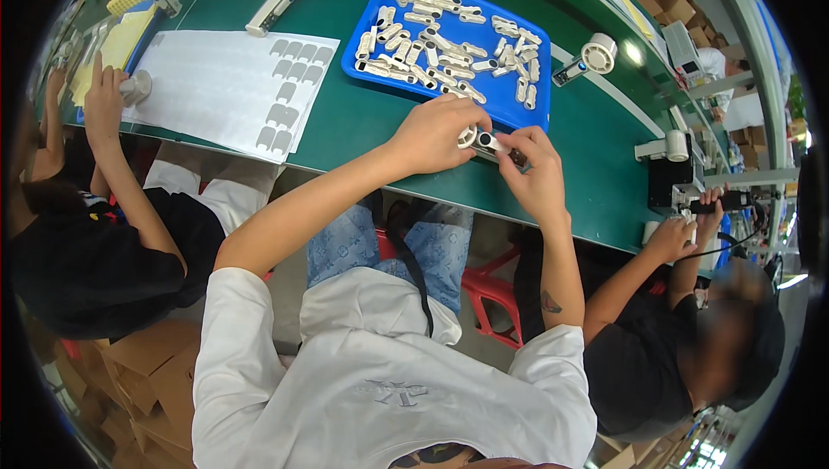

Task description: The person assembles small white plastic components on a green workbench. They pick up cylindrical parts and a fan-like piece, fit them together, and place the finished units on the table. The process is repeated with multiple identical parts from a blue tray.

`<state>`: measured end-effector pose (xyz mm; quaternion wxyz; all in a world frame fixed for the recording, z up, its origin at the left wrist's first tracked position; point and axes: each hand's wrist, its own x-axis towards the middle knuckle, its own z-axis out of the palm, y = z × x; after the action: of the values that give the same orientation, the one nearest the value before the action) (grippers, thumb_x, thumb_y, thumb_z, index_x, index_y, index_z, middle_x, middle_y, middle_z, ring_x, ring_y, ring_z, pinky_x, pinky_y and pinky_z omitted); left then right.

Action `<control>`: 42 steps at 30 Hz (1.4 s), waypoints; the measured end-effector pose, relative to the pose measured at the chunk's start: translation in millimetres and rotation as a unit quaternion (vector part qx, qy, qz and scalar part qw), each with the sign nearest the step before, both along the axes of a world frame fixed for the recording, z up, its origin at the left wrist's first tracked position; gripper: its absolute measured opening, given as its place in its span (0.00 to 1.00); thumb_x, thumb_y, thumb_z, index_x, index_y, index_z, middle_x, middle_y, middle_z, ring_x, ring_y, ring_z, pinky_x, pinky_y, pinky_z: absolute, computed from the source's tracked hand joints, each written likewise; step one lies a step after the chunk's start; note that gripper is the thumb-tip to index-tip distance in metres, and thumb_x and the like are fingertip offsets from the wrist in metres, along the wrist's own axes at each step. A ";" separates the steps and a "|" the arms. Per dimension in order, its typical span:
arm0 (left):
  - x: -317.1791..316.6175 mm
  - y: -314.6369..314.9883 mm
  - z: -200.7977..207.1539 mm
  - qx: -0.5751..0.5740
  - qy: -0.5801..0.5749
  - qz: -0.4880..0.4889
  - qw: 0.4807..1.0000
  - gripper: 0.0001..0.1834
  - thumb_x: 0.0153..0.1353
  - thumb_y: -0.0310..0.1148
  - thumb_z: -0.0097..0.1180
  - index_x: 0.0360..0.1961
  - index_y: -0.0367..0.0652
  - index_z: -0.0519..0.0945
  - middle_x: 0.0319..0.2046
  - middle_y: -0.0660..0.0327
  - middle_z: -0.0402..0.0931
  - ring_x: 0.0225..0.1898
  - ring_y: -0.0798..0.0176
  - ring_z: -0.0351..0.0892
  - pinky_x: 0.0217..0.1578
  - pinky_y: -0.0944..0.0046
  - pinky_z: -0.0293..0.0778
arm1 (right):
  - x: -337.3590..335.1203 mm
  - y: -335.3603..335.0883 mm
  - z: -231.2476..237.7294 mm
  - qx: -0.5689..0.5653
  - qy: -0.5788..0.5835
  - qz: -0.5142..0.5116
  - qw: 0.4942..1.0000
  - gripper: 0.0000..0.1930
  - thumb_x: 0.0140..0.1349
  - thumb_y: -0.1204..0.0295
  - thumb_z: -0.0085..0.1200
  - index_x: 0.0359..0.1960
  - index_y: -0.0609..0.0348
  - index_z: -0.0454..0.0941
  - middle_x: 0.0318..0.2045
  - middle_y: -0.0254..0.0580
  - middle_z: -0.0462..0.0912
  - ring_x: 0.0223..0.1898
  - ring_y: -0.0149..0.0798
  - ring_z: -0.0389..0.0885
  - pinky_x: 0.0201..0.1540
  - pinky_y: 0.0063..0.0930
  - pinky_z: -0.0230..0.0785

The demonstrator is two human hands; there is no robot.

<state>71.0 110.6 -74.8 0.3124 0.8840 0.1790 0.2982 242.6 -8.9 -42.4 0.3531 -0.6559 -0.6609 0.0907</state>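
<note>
- Head view, and here we are, centre of the frame: both hands are over the green worktop (596,171), close to its near edge, with a small whitish plastic piece with a dark oval face (487,142) between them.
- The first risk, I'd say, is a slip: it's a small, smooth-looking thing on a fingertip grip, and one loose finger could send it over that near edge.
- Second, uneven force: if one side pushes harder than the other, the piece could twist, or its dark face could get scuffed or smudged by a fingertip.
- Third, a mix-up: the blue rectangular plastic tray (499,98), upper middle and just beyond the hands, carries a heap of small cream-white plastic pieces (432,37), so a dropped one could vanish among its lookalikes.
- Now the positions: the left hand (442,134) comes in from the piece's left, fingers curled narrow around its pale, rounded end.
- On the other side, the right hand (537,174) closes thumb and fingers in a narrow pinch at the right end; something dark shows between those fingers, too small to identify.
- So the piece sits between the two sets of fingertips, below the tray in the frame; whether its underside touches the worktop, I cannot tell.
</note>
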 end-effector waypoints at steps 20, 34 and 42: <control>-0.6 3.0 -6.1 0.012 -0.034 -0.007 0.999 0.17 0.45 0.27 0.68 0.38 0.46 0.80 0.38 0.62 0.79 0.43 0.52 0.74 0.46 0.55 0.71 | -21.6 2.5 11.9 -0.029 -0.185 -0.042 0.981 0.07 0.58 0.76 0.60 0.38 0.59 0.84 0.28 0.43 0.78 0.29 0.48 0.80 0.30 0.40 0.71; 0.3 -0.4 -9.6 0.044 -0.031 -0.017 0.998 0.17 0.46 0.29 0.69 0.40 0.44 0.82 0.41 0.61 0.79 0.49 0.52 0.75 0.51 0.55 0.72 | -23.0 -2.7 2.7 -0.003 -0.337 -0.037 0.941 0.13 0.57 0.78 0.54 0.43 0.62 0.83 0.28 0.42 0.79 0.26 0.46 0.80 0.32 0.37 0.72; -15.8 -43.6 -2.3 0.107 -0.077 0.018 0.991 0.13 0.44 0.32 0.70 0.34 0.47 0.83 0.40 0.66 0.78 0.46 0.54 0.74 0.50 0.55 0.69 | 18.7 -19.6 -14.4 -0.072 0.106 0.069 0.989 0.16 0.54 0.75 0.66 0.46 0.59 0.83 0.49 0.44 0.81 0.48 0.42 0.81 0.50 0.31 0.72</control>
<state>55.2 67.0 -77.1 0.2238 0.8836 0.1372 0.3878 261.3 -28.5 -56.8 0.3658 -0.6195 -0.6549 0.2313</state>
